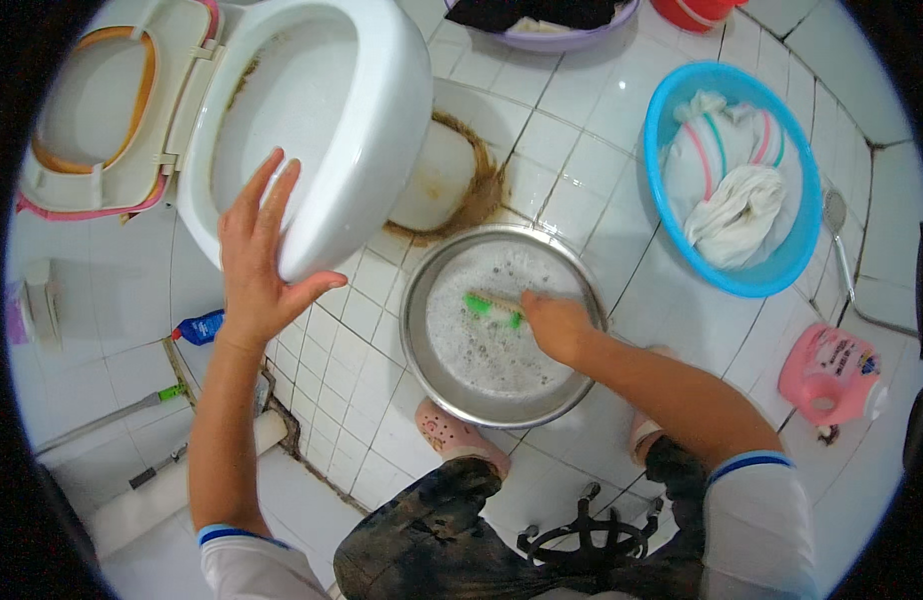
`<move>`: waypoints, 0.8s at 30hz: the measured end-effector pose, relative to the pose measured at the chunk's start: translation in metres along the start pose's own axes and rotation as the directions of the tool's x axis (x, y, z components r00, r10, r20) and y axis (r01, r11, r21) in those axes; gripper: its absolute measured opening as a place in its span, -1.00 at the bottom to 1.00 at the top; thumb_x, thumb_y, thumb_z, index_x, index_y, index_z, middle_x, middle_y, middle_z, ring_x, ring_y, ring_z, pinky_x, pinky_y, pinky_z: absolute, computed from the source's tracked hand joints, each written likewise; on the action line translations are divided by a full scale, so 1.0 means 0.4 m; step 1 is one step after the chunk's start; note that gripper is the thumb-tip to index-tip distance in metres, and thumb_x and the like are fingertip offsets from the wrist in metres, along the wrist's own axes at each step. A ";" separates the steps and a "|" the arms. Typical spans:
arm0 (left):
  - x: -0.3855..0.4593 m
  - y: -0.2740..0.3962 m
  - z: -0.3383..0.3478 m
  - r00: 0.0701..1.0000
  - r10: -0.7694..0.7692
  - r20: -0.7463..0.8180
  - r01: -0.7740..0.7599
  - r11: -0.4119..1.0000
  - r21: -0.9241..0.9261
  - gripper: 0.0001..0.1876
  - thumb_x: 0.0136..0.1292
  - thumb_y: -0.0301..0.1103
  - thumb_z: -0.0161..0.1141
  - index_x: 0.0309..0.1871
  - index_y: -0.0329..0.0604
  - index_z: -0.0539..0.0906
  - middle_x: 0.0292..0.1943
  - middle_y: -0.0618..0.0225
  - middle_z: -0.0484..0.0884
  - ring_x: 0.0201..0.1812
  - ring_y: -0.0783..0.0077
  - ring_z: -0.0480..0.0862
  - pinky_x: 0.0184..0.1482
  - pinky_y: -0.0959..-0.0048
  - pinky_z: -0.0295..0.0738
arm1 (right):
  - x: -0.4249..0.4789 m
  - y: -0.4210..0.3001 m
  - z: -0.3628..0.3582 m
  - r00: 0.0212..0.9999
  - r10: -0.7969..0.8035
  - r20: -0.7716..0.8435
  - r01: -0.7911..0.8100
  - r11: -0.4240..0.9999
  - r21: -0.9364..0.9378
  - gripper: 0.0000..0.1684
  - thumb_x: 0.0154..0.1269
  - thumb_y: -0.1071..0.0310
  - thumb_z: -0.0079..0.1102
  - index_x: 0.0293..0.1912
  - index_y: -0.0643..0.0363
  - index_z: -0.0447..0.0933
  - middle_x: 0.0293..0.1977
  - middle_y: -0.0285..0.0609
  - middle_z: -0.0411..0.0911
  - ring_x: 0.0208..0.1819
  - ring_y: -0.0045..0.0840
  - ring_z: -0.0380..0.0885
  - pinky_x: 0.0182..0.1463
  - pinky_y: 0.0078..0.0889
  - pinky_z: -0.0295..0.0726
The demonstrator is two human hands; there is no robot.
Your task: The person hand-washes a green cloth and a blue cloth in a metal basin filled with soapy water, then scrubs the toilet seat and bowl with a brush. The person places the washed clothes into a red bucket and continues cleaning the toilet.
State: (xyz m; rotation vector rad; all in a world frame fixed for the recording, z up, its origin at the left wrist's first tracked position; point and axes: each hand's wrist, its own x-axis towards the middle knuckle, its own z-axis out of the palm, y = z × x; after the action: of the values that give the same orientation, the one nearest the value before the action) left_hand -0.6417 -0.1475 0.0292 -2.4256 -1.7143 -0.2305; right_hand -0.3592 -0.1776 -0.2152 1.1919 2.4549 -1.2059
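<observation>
A scrub brush (494,306) with green bristles lies in the foamy water of a stainless steel basin (431,367). My right hand (559,326) grips one end of it, just above the suds. Over the near rim of the white toilet bowl (401,97) is my left hand (259,247), its fingers spread and its thumb well apart. That hand holds nothing, and whether it touches the rim is hard to tell. The toilet seat (143,97) is raised and has brownish stains. Brown grime also rings the toilet's base (446,180).
A blue basin (653,157) with white cloth stands at right, near a shower head (834,210) and a pink jug (829,375). A purple basin (574,39) with dark fabric and a red container (690,13) are beyond. A blue bottle (200,328) stands left; a wheeled base (589,536) is below me.
</observation>
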 end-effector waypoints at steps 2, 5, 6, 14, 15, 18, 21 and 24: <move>0.008 -0.013 -0.014 0.994 0.076 0.081 -0.081 0.995 0.061 0.01 -0.11 0.41 0.24 0.35 -0.05 0.34 0.37 0.01 0.23 0.29 0.06 0.34 0.21 0.21 0.16 | 0.051 -0.037 0.082 0.989 0.072 -0.127 -0.065 0.996 0.061 -0.64 0.23 0.47 -0.02 0.05 0.11 0.41 -0.33 -0.01 0.55 -0.32 -0.16 0.62 -0.24 0.01 0.56; 0.007 -0.037 0.006 0.988 0.139 0.070 -0.134 0.988 -0.077 0.00 -0.04 0.36 0.23 0.36 -0.18 0.31 0.36 -0.07 0.24 0.34 0.00 0.30 0.29 0.17 0.14 | 0.082 -0.024 0.230 0.819 -0.108 -0.563 0.078 0.994 -0.079 -0.40 0.18 0.49 0.02 0.24 -0.07 0.33 -0.19 0.03 0.50 -0.41 -0.25 0.60 -0.34 -0.12 0.60; 0.006 -0.043 0.016 0.985 0.126 0.120 -0.117 0.990 -0.080 0.00 -0.01 0.37 0.19 0.36 -0.23 0.29 0.35 -0.11 0.24 0.36 -0.02 0.27 0.33 0.14 0.13 | 0.088 -0.011 0.276 0.873 -0.034 -0.486 0.031 0.999 -0.013 -0.23 0.15 0.50 0.04 0.34 -0.27 0.22 -0.09 0.07 0.43 -0.42 -0.26 0.57 -0.32 -0.17 0.61; -0.021 -0.059 0.005 0.978 -0.031 0.208 0.080 0.970 -0.231 0.02 0.08 0.40 0.09 0.41 -0.26 0.18 0.40 -0.08 0.15 0.40 -0.04 0.18 0.37 0.06 0.03 | 0.025 -0.109 0.227 0.939 0.301 -0.165 0.007 0.464 0.886 -0.47 0.38 0.23 0.03 0.32 -0.18 0.28 0.03 0.01 0.52 -0.17 -0.30 0.59 -0.10 -0.36 0.56; -0.027 -0.063 0.011 0.977 -0.041 0.209 0.089 0.970 -0.226 0.01 0.09 0.40 0.07 0.41 -0.26 0.18 0.40 -0.07 0.15 0.40 -0.04 0.17 0.37 0.06 0.03 | 0.017 -0.149 0.203 0.934 0.334 -0.128 0.063 0.201 0.978 -0.45 0.39 0.24 0.03 0.34 -0.16 0.26 0.07 -0.06 0.50 -0.19 -0.42 0.56 -0.09 -0.43 0.54; -0.038 -0.070 -0.012 0.969 -0.067 0.239 0.103 0.984 -0.143 0.00 0.11 0.40 0.04 0.39 -0.28 0.21 0.38 -0.07 0.18 0.39 -0.03 0.18 0.36 0.06 0.05 | 0.024 -0.323 0.022 0.955 0.251 -0.161 0.259 -0.434 0.863 -0.40 0.46 0.26 -0.08 0.42 -0.17 0.06 -0.24 -0.28 0.39 -0.48 -0.74 0.25 -0.43 -0.69 0.28; -0.035 -0.086 0.006 0.968 -0.057 0.244 0.089 0.989 -0.122 -0.02 0.13 0.42 0.00 0.36 -0.30 0.25 0.35 -0.07 0.23 0.37 -0.05 0.22 0.35 0.06 0.07 | 0.081 -0.441 -0.121 0.937 0.234 -0.260 0.342 -0.769 0.540 -0.37 0.49 0.28 -0.14 0.45 -0.17 -0.05 -0.44 -0.37 0.35 -0.62 -0.84 0.12 -0.62 -0.79 0.16; -0.037 -0.082 0.005 0.966 -0.042 0.256 0.065 0.994 -0.083 0.00 0.14 0.45 -0.05 0.36 -0.32 0.25 0.33 -0.07 0.25 0.36 -0.05 0.23 0.34 0.05 0.09 | 0.220 -0.420 -0.122 0.939 0.332 -0.084 0.295 -0.658 0.693 -0.40 0.48 0.25 -0.12 0.44 -0.14 0.05 -0.47 -0.41 0.31 -0.50 -0.82 0.22 -0.53 -0.73 0.29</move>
State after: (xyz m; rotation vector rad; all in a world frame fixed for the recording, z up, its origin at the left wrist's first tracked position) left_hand -0.6774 -0.1499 0.0254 -2.5720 -1.9140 -0.0022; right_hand -0.5290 -0.1505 -0.1219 1.4440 -0.2549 -3.8358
